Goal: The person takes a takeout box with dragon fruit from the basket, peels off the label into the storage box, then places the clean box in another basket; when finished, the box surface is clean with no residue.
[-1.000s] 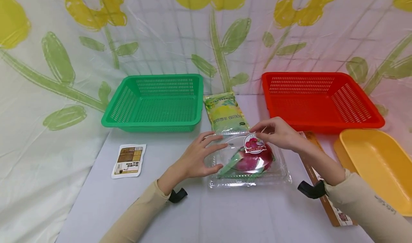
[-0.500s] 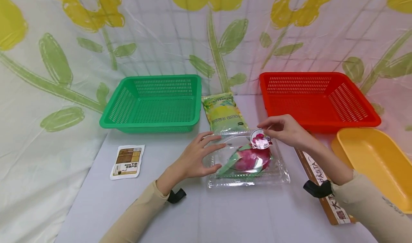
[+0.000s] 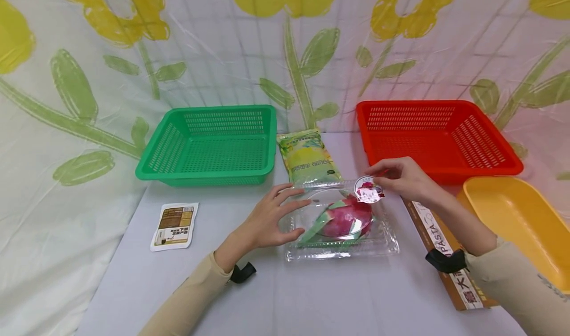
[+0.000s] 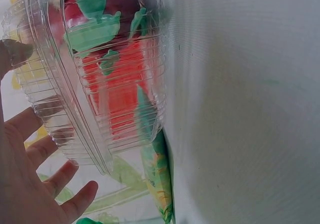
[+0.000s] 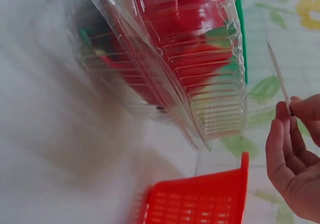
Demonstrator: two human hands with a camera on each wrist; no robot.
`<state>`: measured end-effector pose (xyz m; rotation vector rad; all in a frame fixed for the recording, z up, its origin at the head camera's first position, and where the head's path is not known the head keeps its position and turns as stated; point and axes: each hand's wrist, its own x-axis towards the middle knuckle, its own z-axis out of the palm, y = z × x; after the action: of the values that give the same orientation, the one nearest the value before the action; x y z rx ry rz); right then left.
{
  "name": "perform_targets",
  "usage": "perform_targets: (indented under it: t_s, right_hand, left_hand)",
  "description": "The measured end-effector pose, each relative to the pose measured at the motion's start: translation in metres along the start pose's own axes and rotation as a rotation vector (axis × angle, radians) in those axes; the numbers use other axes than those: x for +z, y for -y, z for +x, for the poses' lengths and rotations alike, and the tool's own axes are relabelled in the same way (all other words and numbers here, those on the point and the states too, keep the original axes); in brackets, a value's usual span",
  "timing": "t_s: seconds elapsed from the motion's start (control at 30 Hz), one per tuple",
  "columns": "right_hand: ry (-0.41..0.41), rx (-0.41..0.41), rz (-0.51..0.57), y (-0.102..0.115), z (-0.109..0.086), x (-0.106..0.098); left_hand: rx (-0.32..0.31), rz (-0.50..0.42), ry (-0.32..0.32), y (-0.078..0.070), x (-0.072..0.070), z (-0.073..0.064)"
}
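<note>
A clear plastic clamshell box [image 3: 343, 249] stands mid-table, with a red dragon fruit [image 3: 349, 219] with green scales inside. My left hand [image 3: 269, 222] rests spread against the box's left side. In the left wrist view, its fingertips touch the lid. Between thumb and forefinger, my right hand [image 3: 403, 177] pinches a round white sticker [image 3: 368, 191] printed with a red fruit, above the box's far right corner. In the right wrist view, the sticker [image 5: 278, 74] appears edge-on and apart from the lid.
Behind the box lies a yellow-green packet [image 3: 307, 158], between a green basket [image 3: 209, 175] and a red basket [image 3: 441, 170]. A yellow bin [image 3: 512, 227] and a long pasta box [image 3: 450, 257] are at right. A small brown-and-white pouch [image 3: 174, 227] lies at left.
My right hand has moved slightly right, lifting the sticker off the lid and carrying it along. The left hand has stayed against the box.
</note>
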<state>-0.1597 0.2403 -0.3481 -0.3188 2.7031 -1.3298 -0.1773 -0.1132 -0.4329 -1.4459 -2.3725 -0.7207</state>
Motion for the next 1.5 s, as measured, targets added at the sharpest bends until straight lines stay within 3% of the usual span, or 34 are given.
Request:
perform_targets:
  t_s: [0.77, 1.5]
  right_hand:
    - [-0.038, 0.031, -0.034, -0.015, -0.015, -0.021]
    - [-0.102, 0.123, -0.110, -0.029, -0.028, -0.044]
  left_hand:
    - [0.013, 0.002, -0.012, 0.002, 0.000, -0.001]
    - [0.022, 0.008, -0.022, 0.003, 0.001, -0.001]
